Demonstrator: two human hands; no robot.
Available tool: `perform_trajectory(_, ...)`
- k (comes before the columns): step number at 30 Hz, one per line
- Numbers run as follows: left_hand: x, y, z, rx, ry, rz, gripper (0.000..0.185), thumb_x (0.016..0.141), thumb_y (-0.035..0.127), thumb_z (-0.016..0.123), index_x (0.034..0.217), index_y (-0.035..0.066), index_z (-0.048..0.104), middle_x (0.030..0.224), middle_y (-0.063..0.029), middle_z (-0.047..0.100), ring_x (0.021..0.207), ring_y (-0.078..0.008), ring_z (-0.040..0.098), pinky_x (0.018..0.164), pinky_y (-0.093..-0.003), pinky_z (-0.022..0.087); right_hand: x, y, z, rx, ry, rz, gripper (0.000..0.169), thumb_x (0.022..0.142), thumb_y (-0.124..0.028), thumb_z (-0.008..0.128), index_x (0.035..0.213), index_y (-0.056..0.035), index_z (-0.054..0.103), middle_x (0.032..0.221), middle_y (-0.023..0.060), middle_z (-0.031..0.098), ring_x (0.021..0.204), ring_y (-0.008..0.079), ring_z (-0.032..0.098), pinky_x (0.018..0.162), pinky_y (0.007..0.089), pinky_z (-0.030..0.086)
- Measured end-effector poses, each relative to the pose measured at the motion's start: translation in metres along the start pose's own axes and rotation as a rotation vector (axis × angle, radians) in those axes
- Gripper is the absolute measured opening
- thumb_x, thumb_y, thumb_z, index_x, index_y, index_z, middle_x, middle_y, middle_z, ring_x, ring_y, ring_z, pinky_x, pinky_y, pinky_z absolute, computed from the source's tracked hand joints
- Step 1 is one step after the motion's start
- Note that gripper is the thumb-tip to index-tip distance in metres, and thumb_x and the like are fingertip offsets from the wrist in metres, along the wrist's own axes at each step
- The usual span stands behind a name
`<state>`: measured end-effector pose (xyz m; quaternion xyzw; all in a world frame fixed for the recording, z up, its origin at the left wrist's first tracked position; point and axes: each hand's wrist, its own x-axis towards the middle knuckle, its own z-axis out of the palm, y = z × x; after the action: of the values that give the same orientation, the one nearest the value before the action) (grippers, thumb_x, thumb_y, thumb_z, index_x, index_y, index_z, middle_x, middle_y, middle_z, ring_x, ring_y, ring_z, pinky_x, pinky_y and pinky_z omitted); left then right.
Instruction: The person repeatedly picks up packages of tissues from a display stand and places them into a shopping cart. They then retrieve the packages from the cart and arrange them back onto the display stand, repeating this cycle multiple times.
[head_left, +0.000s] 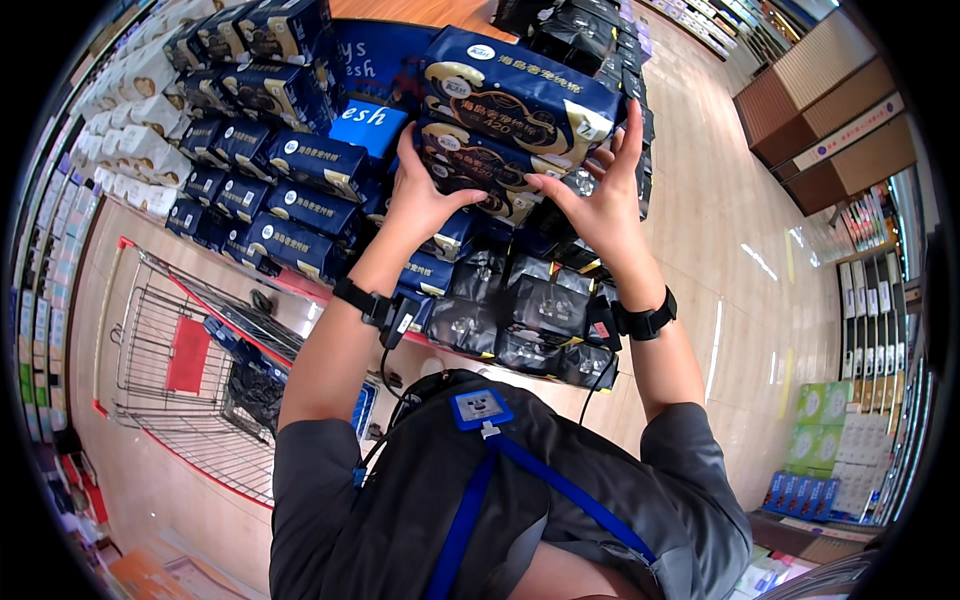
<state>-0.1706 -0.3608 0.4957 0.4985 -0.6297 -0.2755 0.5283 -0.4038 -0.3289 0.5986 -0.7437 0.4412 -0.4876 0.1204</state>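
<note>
Two dark blue tissue multipacks with gold print are stacked between my hands, the upper pack (521, 97) resting over the lower pack (472, 161). My left hand (424, 191) is at their left end, its thumb across the front of the lower pack. At the right end, my right hand (604, 195) has its thumb against the lower pack's front and its fingers spread up beside the upper pack. The far sides of both packs and some fingertips are hidden. Each wrist wears a black strap with a small cabled device.
More blue tissue packs (300, 199) form a stepped stack at the left, beside white packs (146, 150). Black packs (551, 307) are piled below my hands. A wire shopping cart (187, 360) with goods inside stands at left. Brown display units (825, 120) stand across the aisle floor (697, 225).
</note>
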Motion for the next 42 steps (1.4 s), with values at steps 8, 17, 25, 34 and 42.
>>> perform_trajectory(8,0.009,0.017,-0.014,-0.041,0.050,0.112,0.109,0.087,0.041,0.080,0.158,0.004,0.006,0.153,-0.0280,0.033,0.143,-0.0374,0.036,0.117,-0.0518,0.030,-0.005,0.003,-0.005,-0.013,0.008,0.021,0.125,0.074,-0.025,0.092,0.161,-0.0128,0.002,0.138,0.0287,0.050,0.112,0.0352,0.066,0.092,0.0425,0.056)
perform_trajectory(17,0.029,0.040,-0.009,-0.398,0.012,0.135,0.064,0.104,0.027,0.062,0.150,-0.003,0.031,0.139,-0.0159,0.051,0.125,-0.0211,0.051,0.109,-0.0334,0.039,-0.019,0.008,-0.004,-0.319,0.121,0.014,0.071,0.086,-0.044,0.077,0.134,0.0034,0.055,0.086,0.0214,0.069,0.080,0.0389,0.070,0.067,0.0443,0.055)
perform_trajectory(25,0.028,0.033,-0.009,-0.284,0.013,0.042,0.049,0.106,0.033,0.058,0.139,0.002,0.041,0.123,-0.0083,0.058,0.107,-0.0132,0.053,0.094,-0.0270,0.041,-0.025,0.005,0.008,-0.362,0.131,-0.050,0.062,0.093,-0.032,0.071,0.138,0.0065,0.050,0.077,0.0165,0.067,0.068,0.0339,0.068,0.057,0.0432,0.054)
perform_trajectory(34,0.028,0.033,-0.010,-0.255,0.028,0.047,0.061,0.105,0.035,0.059,0.148,0.003,0.032,0.139,-0.0135,0.052,0.127,-0.0206,0.049,0.108,-0.0340,0.037,-0.028,0.011,0.008,-0.328,0.137,-0.065,0.061,0.093,-0.032,0.069,0.135,0.0090,0.052,0.093,0.0163,0.072,0.079,0.0315,0.070,0.065,0.0377,0.057)
perform_trajectory(42,0.028,0.038,-0.014,-0.241,0.049,0.077,0.060,0.105,0.030,0.060,0.149,0.002,0.030,0.138,-0.0119,0.051,0.124,-0.0191,0.050,0.106,-0.0323,0.038,-0.021,0.014,-0.008,-0.195,0.149,-0.027,0.066,0.091,-0.040,0.071,0.137,0.0028,0.051,0.105,0.0165,0.068,0.089,0.0334,0.069,0.069,0.0412,0.057)
